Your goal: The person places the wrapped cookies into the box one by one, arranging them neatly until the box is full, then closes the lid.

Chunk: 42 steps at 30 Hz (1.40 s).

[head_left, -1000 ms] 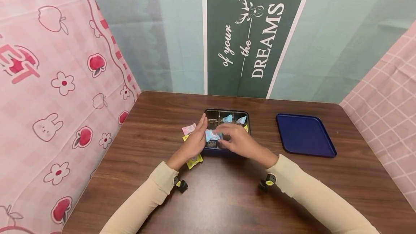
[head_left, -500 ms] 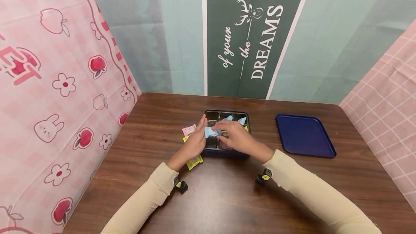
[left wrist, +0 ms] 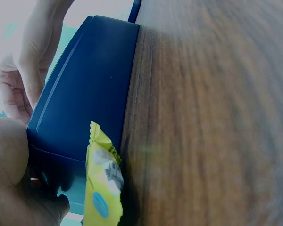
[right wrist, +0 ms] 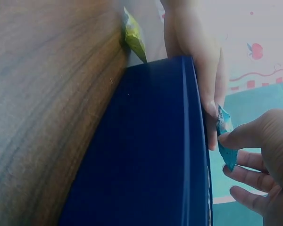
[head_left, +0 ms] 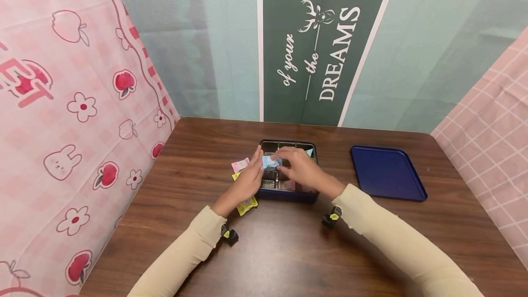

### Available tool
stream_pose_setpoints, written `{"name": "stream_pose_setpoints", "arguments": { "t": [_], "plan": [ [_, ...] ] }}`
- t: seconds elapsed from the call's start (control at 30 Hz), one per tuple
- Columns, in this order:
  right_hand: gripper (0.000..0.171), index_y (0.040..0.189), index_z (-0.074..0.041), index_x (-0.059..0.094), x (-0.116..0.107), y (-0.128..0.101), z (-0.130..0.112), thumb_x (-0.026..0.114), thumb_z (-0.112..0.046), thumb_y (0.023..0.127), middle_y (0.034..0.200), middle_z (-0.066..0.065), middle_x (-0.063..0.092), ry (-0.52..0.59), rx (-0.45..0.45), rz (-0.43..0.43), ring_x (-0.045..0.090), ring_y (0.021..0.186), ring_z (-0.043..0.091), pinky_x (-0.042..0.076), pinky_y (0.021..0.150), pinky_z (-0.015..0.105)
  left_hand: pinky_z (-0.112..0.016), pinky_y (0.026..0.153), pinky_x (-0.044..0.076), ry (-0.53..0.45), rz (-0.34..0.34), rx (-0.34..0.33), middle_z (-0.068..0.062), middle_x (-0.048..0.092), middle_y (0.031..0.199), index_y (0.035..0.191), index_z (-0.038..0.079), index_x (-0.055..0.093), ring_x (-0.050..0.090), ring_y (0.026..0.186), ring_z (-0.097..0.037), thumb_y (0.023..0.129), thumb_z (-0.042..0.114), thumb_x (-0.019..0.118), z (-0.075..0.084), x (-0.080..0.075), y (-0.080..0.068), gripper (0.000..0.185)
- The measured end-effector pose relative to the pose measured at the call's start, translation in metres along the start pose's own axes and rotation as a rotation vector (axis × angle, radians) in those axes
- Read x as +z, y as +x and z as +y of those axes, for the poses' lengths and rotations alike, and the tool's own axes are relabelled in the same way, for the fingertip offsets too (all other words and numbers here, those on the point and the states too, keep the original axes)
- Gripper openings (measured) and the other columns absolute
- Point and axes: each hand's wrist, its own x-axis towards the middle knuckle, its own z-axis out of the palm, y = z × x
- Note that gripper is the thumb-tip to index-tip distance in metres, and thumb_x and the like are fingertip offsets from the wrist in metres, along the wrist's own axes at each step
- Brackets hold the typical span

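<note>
Person's right hand (head_left: 303, 171) pinches blue candy packet (head_left: 271, 162) between thumb and fingers, above compartments at left side of dark blue divided box (head_left: 288, 195). Left hand (head_left: 249, 178) rests against box's left wall, fingers straight (steadying it, apparently). 2 yellow packets (head_left: 246, 205) and 1 pink packet (head_left: 239, 164) lie beside box on wooden table (head_left: 288, 251). Risk: thin pinch on crinkly wrapper may slip; packet could land in wrong compartment or outside box.

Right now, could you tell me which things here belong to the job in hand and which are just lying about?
In use:
blue sweet packet, pinched by right hand
compartment box, steadied by left hand

Lying about:
blue tray
pink packet
yellow packet
</note>
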Motion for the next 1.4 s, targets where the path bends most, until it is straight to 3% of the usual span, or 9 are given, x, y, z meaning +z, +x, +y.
{"name": "stream_pose_setpoints", "arguments": {
  "t": [0.47, 1.0, 1.4],
  "plan": [
    [0.026, 0.114, -0.006, 0.076, -0.001, 0.013, 0.013, 0.079, -0.005, 0.088, 0.118, 0.010, 0.072, -0.054, 0.023, -0.006, 0.069, 0.109, 0.023, 0.057, 0.090, 0.041, -0.047, 0.119, 0.029, 0.017, 0.003, -0.012, -0.019, 0.007, 0.169, 0.157, -0.009, 0.020, 0.029, 0.148, -0.034, 0.111, 0.015, 0.033, -0.001, 0.000, 0.000, 0.053],
    [0.027, 0.114, -0.003, 0.075, 0.004, 0.024, 0.031, 0.079, -0.002, 0.087, 0.116, 0.011, 0.073, -0.055, 0.080, -0.052, 0.069, 0.109, 0.025, 0.056, 0.092, 0.041, -0.044, 0.119, 0.028, 0.014, -0.009, -0.031, -0.018, 0.006, 0.169, 0.157, -0.007, 0.021, 0.029, 0.148, -0.033, 0.111, 0.014, 0.034, -0.001, -0.001, -0.001, 0.052],
    [0.023, 0.114, -0.003, 0.076, 0.003, 0.032, 0.037, 0.075, -0.004, 0.091, 0.116, 0.011, 0.073, -0.060, 0.067, -0.066, 0.069, 0.110, 0.026, 0.056, 0.093, 0.042, -0.046, 0.119, 0.029, 0.012, -0.003, -0.033, -0.019, 0.007, 0.169, 0.156, -0.009, 0.021, 0.030, 0.147, -0.034, 0.111, 0.012, 0.035, 0.001, -0.002, 0.000, 0.052]
  ]
}}
